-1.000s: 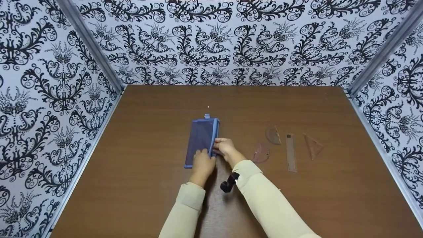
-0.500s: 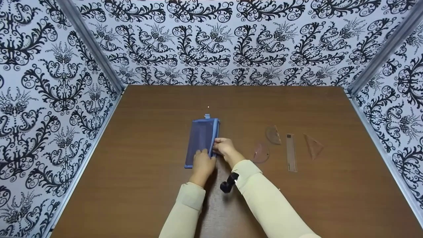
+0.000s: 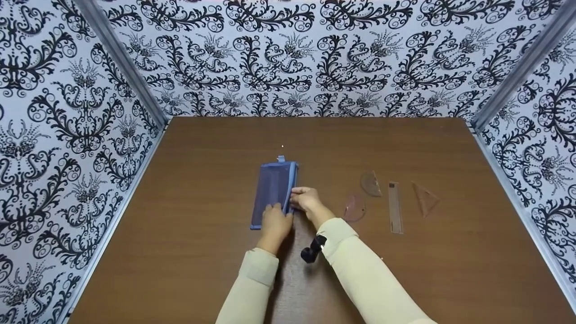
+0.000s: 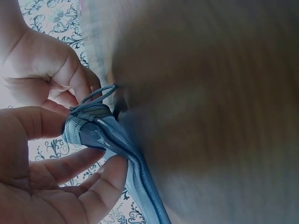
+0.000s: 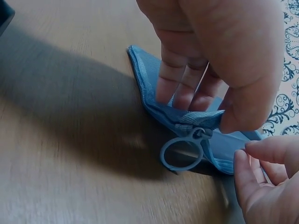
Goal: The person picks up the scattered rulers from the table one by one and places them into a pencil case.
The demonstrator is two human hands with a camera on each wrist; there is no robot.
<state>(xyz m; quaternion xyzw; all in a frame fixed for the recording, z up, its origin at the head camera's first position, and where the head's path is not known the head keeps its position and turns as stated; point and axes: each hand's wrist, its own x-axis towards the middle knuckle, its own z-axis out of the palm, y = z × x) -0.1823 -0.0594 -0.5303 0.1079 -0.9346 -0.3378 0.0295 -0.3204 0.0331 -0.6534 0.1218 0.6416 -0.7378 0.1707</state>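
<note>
A blue mesh zip pouch (image 3: 271, 184) lies lengthwise on the wooden table, its zipped edge on the right and a small tab at the far end. My left hand (image 3: 276, 223) holds its near end, thumb and fingers pinching the corner in the left wrist view. On the zipped edge, farther up, my right hand (image 3: 307, 201) grips the fabric between thumb and fingers. A ring-shaped zip pull (image 5: 181, 154) hangs from the slider beside the right hand's fingers in the right wrist view. Part of the zipped edge is hidden behind the hands.
Right of the hands lie a pink protractor (image 3: 356, 208), a clear protractor (image 3: 371, 184), a clear ruler (image 3: 395, 208) and a set square (image 3: 425, 199). A black device (image 3: 311, 250) sticks out from the right wrist. Patterned walls (image 3: 279, 58) border the table's back and sides.
</note>
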